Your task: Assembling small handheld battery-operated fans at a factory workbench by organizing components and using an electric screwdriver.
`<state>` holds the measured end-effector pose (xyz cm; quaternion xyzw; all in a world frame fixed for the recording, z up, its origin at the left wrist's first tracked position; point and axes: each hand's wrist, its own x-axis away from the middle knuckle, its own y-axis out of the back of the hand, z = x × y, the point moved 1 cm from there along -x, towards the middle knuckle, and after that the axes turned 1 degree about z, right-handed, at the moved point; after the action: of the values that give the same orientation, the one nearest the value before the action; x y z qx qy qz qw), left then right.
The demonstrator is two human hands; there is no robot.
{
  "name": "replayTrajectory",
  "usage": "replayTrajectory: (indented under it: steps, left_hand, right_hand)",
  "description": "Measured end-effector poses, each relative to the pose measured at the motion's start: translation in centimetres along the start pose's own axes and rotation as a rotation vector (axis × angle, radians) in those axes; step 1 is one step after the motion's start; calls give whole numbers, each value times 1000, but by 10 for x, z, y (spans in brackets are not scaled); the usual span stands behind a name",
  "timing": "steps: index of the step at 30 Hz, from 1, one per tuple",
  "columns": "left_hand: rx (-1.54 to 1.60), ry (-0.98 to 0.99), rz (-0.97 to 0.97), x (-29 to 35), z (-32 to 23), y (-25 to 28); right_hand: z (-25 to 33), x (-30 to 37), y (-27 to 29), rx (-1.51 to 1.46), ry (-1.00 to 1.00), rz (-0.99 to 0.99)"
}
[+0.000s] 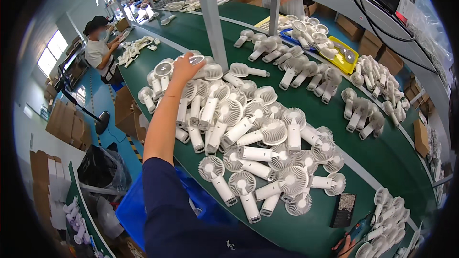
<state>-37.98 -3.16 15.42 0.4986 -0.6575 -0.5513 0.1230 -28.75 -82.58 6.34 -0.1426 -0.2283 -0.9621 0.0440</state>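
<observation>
White handheld fans (275, 131) lie in a big heap on the green table, heads and handles pointing every way. My left arm stretches over the heap's left side, and my left hand (185, 69) is closed on a white handheld fan (196, 59) at the far end. Its round head shows past my fingers; most of its handle is hidden. At the lower right edge my right hand (342, 247) is wrapped round a teal electric screwdriver (359, 228). Beside the screwdriver lies a black tray (343, 210) of small screws.
More fans (387, 220) lie right of the screwdriver, and others in rows (311, 74) on the conveyor. A grey post (213, 24) rises beyond my left hand. A yellow tray (345, 57) stands far right, a blue bin (138, 210) at lower left. A person (100, 50) works far left.
</observation>
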Motion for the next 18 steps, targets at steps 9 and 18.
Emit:
replayTrajectory:
  steps: [9,18]
  left_hand:
    - [-69,-145,224,-5,3,-25]
    - [308,-592,21,2,-117,-54]
  right_hand:
    - [-23,-18,8,-77,-51,7]
    - [-21,-22,9,-96,-46,-12]
